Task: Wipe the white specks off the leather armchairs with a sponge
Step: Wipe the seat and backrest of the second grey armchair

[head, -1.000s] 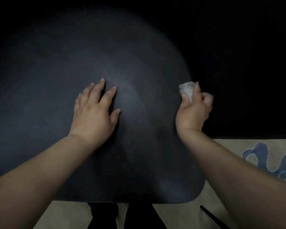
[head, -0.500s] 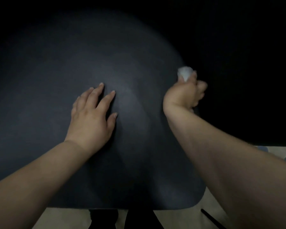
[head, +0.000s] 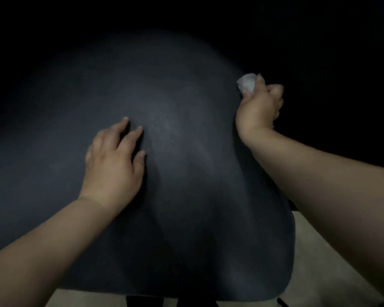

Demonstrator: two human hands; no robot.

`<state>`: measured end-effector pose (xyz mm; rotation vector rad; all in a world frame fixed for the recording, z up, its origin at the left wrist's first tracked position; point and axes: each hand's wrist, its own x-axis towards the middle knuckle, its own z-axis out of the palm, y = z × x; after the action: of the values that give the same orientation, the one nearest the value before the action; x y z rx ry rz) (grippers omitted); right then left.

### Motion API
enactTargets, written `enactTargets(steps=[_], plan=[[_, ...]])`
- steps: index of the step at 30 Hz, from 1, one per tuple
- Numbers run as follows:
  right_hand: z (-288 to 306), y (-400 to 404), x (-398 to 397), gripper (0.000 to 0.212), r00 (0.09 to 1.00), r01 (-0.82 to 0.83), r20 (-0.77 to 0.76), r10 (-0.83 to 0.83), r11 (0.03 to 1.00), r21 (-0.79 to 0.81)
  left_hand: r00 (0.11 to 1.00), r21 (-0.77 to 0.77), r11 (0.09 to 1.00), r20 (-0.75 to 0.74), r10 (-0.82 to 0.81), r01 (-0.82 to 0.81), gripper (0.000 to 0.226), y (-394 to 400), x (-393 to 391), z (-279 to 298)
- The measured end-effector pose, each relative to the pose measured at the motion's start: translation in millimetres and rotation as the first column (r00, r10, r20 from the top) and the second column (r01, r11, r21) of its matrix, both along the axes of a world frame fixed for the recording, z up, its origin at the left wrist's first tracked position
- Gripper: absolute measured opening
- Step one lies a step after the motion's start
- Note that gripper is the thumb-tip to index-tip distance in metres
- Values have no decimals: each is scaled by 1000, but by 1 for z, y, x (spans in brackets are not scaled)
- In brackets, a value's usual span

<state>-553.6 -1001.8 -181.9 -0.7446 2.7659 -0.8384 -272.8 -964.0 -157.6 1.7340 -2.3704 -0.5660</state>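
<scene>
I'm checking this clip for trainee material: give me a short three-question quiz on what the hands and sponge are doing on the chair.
1. True or false: the left hand lies flat on the dark leather armchair and holds nothing.
2. Which hand grips the white sponge? A) left hand B) right hand C) neither
3. Fill in: the sponge sits at the chair's ____ edge, as the person sees it.

Key: 1 true; 2 B; 3 right.

Dim room, pale floor (head: 315, 262) — black backdrop
</scene>
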Motion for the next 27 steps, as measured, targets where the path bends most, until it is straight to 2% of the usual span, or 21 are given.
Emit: enactTargets(steps=[2, 3, 4, 5, 7, 8, 9, 10, 11, 14, 15, 16, 17, 18, 21, 22, 23, 24, 25, 27], plan=[[0, -4, 23, 23, 987, -162, 9, 162, 986, 50, 997, 10, 997, 13, 78, -78, 45, -5, 11, -1], [0, 6, 42, 27, 940, -340, -7, 341, 940, 37, 994, 18, 994, 18, 111, -111, 46, -6, 17, -1], [2, 23, 64, 35, 842, -526, -96, 530, 848, 62, 991, 25, 991, 22, 133, -133, 47, -6, 21, -1], [3, 44, 81, 45, 707, -686, -164, 688, 724, 76, 989, 31, 989, 27, 146, -147, 47, -5, 25, 0], [3, 83, 99, 55, 478, -864, -180, 860, 497, 77, 987, 48, 986, 39, 158, -160, 49, -1, 32, 2], [5, 90, 97, 55, 411, -902, -193, 891, 428, 54, 987, 58, 985, 44, 158, -160, 49, 1, 36, 3], [7, 87, 93, 52, 390, -912, -205, 898, 407, 52, 987, 65, 985, 47, 156, -159, 50, 3, 39, 3], [7, 77, 86, 49, 424, -892, -201, 883, 445, 74, 987, 69, 985, 48, 156, -160, 50, 5, 43, 3], [7, 60, 81, 47, 513, -838, -196, 836, 537, 98, 986, 71, 984, 47, 159, -162, 50, 7, 46, 3], [-3, -2, 71, 42, 834, -531, -137, 534, 845, 58, 982, 69, 980, 42, 186, -189, 49, 12, 55, 3], [-3, -17, 77, 39, 908, -411, -83, 411, 911, 20, 979, 68, 977, 41, 199, -202, 49, 13, 58, 2], [-2, -24, 87, 38, 918, -387, -70, 390, 921, 43, 976, 69, 974, 39, 214, -216, 49, 14, 62, 2], [0, -21, 102, 40, 872, -475, -92, 481, 876, 85, 973, 70, 970, 37, 229, -232, 48, 15, 65, 2], [3, -10, 120, 43, 787, -603, -94, 610, 793, 93, 969, 72, 966, 34, 246, -248, 48, 16, 68, 2], [7, 56, 166, 48, 384, -919, -118, 916, 392, 44, 959, 80, 956, 29, 280, -282, 47, 21, 77, 5], [10, 75, 169, 50, 277, -959, -115, 954, 281, 20, 958, 82, 955, 32, 284, -286, 47, 22, 80, 6], [11, 81, 162, 51, 210, -976, -140, 968, 216, 29, 958, 85, 954, 36, 285, -287, 47, 23, 84, 7], [10, 76, 152, 51, 193, -977, -181, 964, 206, 57, 957, 87, 953, 39, 287, -289, 47, 25, 87, 7], [9, 62, 143, 49, 251, -956, -216, 944, 277, 98, 956, 89, 952, 39, 290, -293, 47, 25, 91, 8], [5, 19, 126, 46, 544, -810, -207, 813, 574, 123, 953, 92, 949, 40, 299, -301, 47, 27, 99, 10]])
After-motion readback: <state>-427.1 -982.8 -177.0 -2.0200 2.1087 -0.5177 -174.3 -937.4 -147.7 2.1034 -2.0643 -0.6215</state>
